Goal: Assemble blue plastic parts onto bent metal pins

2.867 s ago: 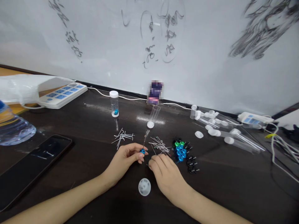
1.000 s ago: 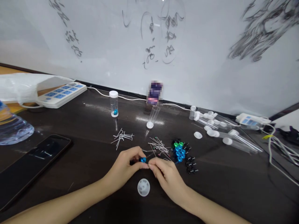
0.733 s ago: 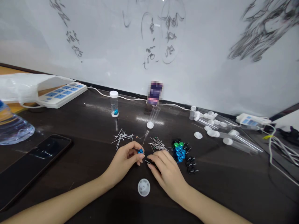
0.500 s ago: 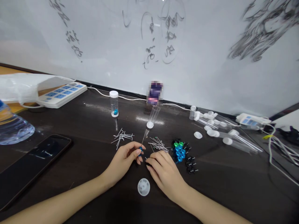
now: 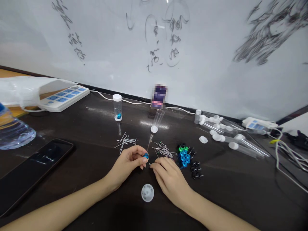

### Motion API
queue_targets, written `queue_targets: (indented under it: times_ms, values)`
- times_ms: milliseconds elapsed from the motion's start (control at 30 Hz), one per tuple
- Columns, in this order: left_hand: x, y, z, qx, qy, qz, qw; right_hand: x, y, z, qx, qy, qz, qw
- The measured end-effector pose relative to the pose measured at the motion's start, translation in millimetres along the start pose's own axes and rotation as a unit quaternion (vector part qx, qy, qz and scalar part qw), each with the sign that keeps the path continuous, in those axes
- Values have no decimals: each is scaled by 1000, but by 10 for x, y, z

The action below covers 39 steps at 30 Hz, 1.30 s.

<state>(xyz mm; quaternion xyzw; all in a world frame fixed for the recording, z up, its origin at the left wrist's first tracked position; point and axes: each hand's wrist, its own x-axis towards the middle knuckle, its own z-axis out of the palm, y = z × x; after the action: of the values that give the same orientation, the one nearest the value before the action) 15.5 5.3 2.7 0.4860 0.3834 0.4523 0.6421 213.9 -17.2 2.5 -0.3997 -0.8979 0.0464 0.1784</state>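
Between the thumb and fingers of my left hand (image 5: 131, 162) is a small shiny blue metal spool-like part (image 5: 146, 155), with a thin metal rod (image 5: 149, 143) rising from it. Close by on the right, my right hand (image 5: 169, 178) is closed in a pinch on a small pin (image 5: 150, 164); only its silver tip shows, the rest hidden by the fingers. A round translucent cap (image 5: 147, 192) lies on the dark table in front of both hands. Thin metal rods (image 5: 163, 150) lie just beyond my right hand, and bent hex-key-like rods (image 5: 126, 140) beyond my left.
Blue and green parts (image 5: 184, 157) and black pinned pieces (image 5: 196, 168) are grouped at right. A capped clear tube (image 5: 117, 107) and an open-topped tube (image 5: 157, 120) stand behind. More tubes (image 5: 247, 147), a phone (image 5: 36, 173) and a power strip (image 5: 64, 97) lie around.
The blue part in my left hand has turned slightly and shows more between the fingers. My right hand keeps its pinch, almost in the same place.
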Motion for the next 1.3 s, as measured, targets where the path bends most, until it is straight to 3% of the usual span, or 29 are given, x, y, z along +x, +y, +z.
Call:
queue_targets:
  times_ms: [500,767,933,1100,1300]
  values:
    - [-2,52,14,-16,-23,10,1000,-7,18,16,7,5,2,1000]
    - [8,31,-8,-95,-17,13,995,10,-25,-39,23,26,34,999]
    - [16,26,-14,-117,-7,4,993,60,117,-83,-36,72,59,995]
    - [15,26,-19,-90,-6,12,996,120,308,-74,-125,60,91,986]
    - [10,19,-22,-107,-15,18,994,128,292,-40,-161,55,67,983]
